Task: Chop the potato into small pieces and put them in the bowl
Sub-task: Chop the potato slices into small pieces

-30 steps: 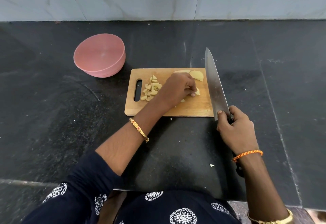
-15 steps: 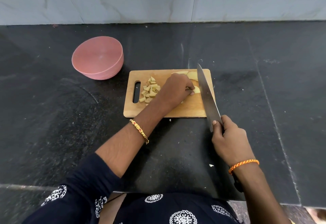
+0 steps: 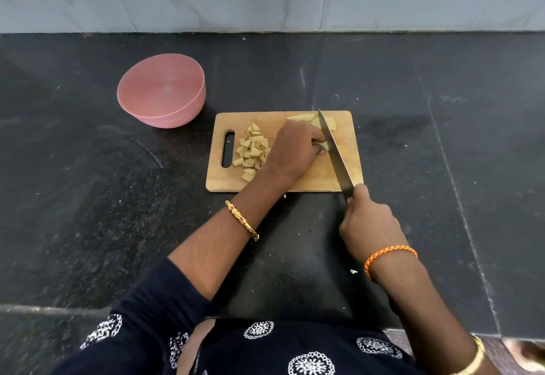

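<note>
Potato piece, pale yellow (image 3: 323, 145), sits on the rectangular wooden cutting board (image 3: 348, 168), pinned under curled fingers of the left hand (image 3: 295, 150). Right hand (image 3: 368, 224) grips the handle of a long steel knife (image 3: 336, 156), blade edge down on the board just right of the left fingertips. Small chopped potato chunks (image 3: 252, 150) piled near the board's handle slot. More slices (image 3: 321, 120) at far edge. Round pink plastic bowl (image 3: 162, 91) on black stone table (image 3: 88, 197), left of board.

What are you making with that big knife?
A person is chopping potato on a wooden cutting board. The right hand grips the knife, blade beside the left hand, which holds down a potato piece. A pile of small pieces waits on the board. The pink bowl looks empty.
</note>
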A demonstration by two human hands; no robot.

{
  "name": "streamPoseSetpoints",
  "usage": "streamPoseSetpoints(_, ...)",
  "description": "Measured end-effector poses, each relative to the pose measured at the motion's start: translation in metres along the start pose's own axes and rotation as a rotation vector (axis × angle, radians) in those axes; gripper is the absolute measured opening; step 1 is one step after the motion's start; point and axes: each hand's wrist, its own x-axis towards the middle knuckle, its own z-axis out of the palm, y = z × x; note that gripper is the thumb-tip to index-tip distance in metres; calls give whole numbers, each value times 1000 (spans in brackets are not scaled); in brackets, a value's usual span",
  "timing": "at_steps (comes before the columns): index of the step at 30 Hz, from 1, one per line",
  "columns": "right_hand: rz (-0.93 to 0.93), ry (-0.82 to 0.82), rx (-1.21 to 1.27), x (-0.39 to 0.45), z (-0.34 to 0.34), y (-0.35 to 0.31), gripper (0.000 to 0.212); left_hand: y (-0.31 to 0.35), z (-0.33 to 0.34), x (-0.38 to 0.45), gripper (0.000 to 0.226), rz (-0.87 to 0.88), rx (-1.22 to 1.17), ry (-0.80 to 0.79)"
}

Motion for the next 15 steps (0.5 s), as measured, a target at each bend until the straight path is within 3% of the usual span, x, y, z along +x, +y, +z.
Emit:
streamPoseSetpoints(3,19,-51,-46,-6,-4,1,12,0,0,-1,26,-18,-3,-3)
streamPoseSetpoints(7,7,-93,-58,-21,-12,16,3,-2,-1,1,31,-56,18,-42)
streamPoseSetpoints(10,7,-117,-17,-32,-19,24,14,-3,-2,0,32,-61,81,-28)
streamPoseSetpoints(15,-26,1,83,-27,-27,21,18,-4,-4,-1,32,-92,87,-26)
